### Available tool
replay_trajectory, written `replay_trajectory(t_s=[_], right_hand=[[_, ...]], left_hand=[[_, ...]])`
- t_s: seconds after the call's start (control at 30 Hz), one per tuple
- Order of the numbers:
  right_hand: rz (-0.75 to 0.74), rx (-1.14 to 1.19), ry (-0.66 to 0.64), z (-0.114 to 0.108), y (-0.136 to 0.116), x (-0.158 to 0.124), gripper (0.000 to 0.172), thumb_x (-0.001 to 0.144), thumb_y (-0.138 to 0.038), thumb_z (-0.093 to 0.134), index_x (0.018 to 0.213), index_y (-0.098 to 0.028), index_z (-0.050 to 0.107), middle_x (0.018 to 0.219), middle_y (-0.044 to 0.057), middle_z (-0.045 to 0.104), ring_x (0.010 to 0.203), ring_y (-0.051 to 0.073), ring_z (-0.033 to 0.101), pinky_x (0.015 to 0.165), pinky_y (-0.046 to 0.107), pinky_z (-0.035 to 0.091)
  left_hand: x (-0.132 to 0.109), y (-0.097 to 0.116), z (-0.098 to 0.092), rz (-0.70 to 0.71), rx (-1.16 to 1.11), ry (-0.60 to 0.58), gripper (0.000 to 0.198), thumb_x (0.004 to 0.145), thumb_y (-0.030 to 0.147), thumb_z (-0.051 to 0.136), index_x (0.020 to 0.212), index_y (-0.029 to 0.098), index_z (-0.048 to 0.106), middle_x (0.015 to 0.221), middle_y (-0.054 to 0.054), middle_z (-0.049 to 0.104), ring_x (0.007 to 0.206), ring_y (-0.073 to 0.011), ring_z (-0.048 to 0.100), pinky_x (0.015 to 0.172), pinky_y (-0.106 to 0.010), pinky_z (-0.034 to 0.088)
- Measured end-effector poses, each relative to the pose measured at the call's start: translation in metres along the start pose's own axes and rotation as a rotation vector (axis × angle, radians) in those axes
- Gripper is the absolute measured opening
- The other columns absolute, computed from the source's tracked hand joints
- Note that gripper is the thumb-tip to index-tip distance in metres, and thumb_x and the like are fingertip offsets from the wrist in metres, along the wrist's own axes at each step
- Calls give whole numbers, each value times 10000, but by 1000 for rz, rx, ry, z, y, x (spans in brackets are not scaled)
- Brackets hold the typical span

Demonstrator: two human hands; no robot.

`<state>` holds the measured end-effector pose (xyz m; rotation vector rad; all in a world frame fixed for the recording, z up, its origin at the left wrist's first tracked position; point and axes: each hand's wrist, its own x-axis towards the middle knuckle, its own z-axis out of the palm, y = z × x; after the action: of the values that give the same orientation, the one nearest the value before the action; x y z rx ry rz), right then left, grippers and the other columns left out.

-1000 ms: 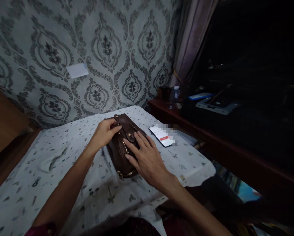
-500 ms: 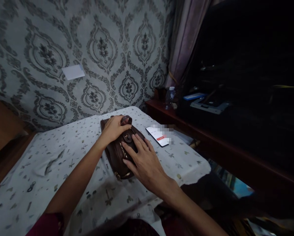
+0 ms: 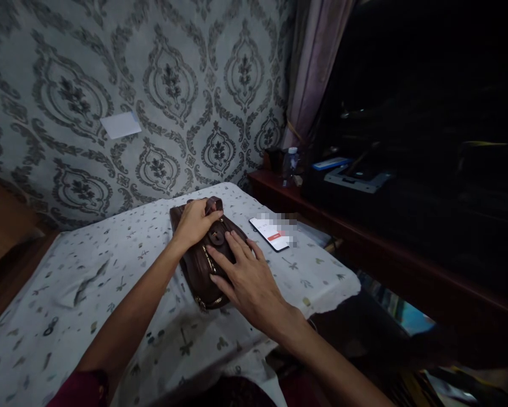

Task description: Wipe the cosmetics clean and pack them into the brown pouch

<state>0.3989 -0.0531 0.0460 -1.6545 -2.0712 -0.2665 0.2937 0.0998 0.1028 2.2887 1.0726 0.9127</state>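
A dark brown handbag [image 3: 192, 271] with gold zips and a short handle loop [image 3: 214, 204] lies on the patterned white cloth. At its far end, my left hand [image 3: 196, 223] is closed over the bag, with the thumb beside the loop; most of its fingertips are hidden behind the bag. Fingers spread, my right hand [image 3: 252, 277] rests on the bag's near right part, close to a gold zip [image 3: 209, 259]. Right of the bag lies a phone [image 3: 271, 233] with a lit screen, partly blurred out.
The cloth-covered table [image 3: 122, 271] meets a patterned wall [image 3: 169, 85] at the back. On a dark red ledge [image 3: 275, 186] to the right stands a small plastic bottle [image 3: 291, 164]. Further right are a blue item [image 3: 332, 163] and a grey flat object [image 3: 360, 180]. A brown box [image 3: 3, 226] is at left.
The view has shifted slightly, so everything sits a little further left. Both hands stay on the handbag in nearly the same positions.
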Motion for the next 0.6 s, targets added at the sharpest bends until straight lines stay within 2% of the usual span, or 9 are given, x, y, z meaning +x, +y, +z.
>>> replay_trajectory(t_s=[0.37, 0.5, 0.6], right_hand=[[-1, 2, 8, 0, 0, -1, 497, 953, -392, 600, 1426, -244, 553, 1531, 210, 457, 1455, 345, 389, 1144, 547, 346], [0, -8, -3, 0, 0, -2, 539, 958, -393, 588, 1457, -202, 517, 1545, 220, 434, 1461, 348, 377, 1158, 541, 338], [0, -19, -13, 0, -1, -1, 608, 958, -387, 582, 1501, -147, 448, 1560, 207, 421, 1463, 348, 370, 1164, 537, 338]], left_hand=[[-10, 3, 3, 43, -95, -106, 200, 762, 381, 593, 706, 193, 553, 675, 13, 565, 670, -156, 498, 629, -270, 390], [-13, 3, -17, 93, -33, -147, 209, 794, 399, 574, 822, 194, 602, 759, 2, 613, 717, -167, 525, 652, -271, 392], [-20, 1, -38, 63, 89, -119, 225, 804, 420, 577, 770, 198, 570, 678, 27, 551, 635, -146, 472, 596, -269, 340]])
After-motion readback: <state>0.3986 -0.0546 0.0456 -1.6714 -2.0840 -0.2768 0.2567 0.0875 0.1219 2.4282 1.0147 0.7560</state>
